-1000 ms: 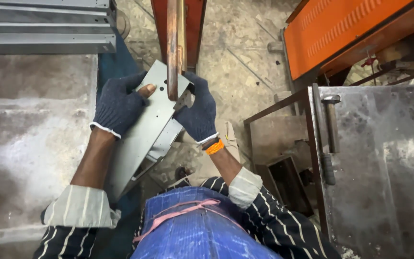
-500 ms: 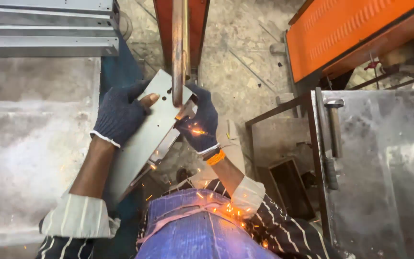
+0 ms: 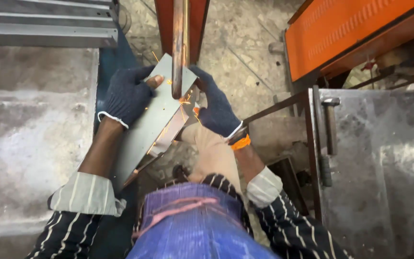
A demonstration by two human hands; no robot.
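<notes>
Both my hands wear dark knit gloves and grip a bent grey sheet-metal piece (image 3: pixel 152 122). My left hand (image 3: pixel 128 93) clamps its left edge, with a bare fingertip poking through the glove. My right hand (image 3: pixel 215 105) holds its right side. A copper-coloured vertical rod (image 3: pixel 179 43) comes down onto the top of the piece between my hands. Orange sparks scatter from where the rod meets the metal.
Grey metal channels (image 3: pixel 44 29) lie stacked at the upper left on a worn metal table (image 3: pixel 25 139). An orange machine cover (image 3: pixel 350 33) is at the upper right. A steel plate with a bolt (image 3: pixel 374 168) stands at the right. A blue sack (image 3: pixel 192 225) covers my lap.
Sparks began half a second ago and now fly around the rod's tip. My hands and the metal piece have stayed in nearly the same place.
</notes>
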